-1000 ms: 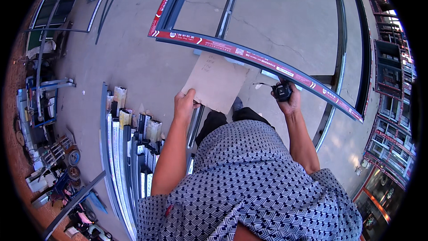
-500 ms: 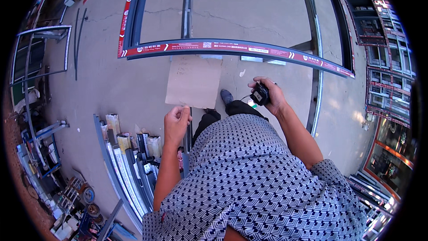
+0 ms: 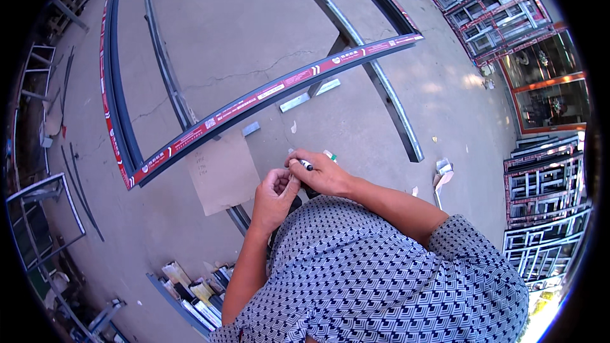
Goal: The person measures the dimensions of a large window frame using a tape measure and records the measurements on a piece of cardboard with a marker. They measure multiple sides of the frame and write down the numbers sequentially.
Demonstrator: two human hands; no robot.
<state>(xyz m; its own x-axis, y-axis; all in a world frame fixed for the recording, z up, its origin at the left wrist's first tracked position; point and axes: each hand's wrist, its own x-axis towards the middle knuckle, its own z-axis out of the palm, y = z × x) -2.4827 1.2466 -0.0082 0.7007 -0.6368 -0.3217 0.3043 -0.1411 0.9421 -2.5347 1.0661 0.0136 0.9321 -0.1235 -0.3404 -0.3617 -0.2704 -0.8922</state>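
Observation:
My two hands meet just in front of my waist. My right hand (image 3: pixel 325 176) is closed on a marker pen (image 3: pixel 306 164), whose dark and white end sticks out between the fingers. Right beside it, its fingertips almost touching the right hand, my left hand (image 3: pixel 273 198) is closed; whatever it may hold is hidden by the fingers. A brown cardboard sheet (image 3: pixel 225 178) with a few handwritten lines lies left of the hands. Its far edge reaches under a large dark metal frame (image 3: pixel 267 93) with red printed film along its side.
Long metal bars (image 3: pixel 381 89) run beneath the frame. Bundled profiles (image 3: pixel 197 292) lie at lower left, and small frames (image 3: pixel 47 206) stand at far left. Stacked frames (image 3: pixel 495 6) and an orange-edged glass panel (image 3: pixel 549 82) line the right side. Scraps (image 3: pixel 443 171) lie on the floor.
My hands have come together in front of me. The black tape measure that was in my right hand no longer shows; a marker pen is there now. The view has turned to the right.

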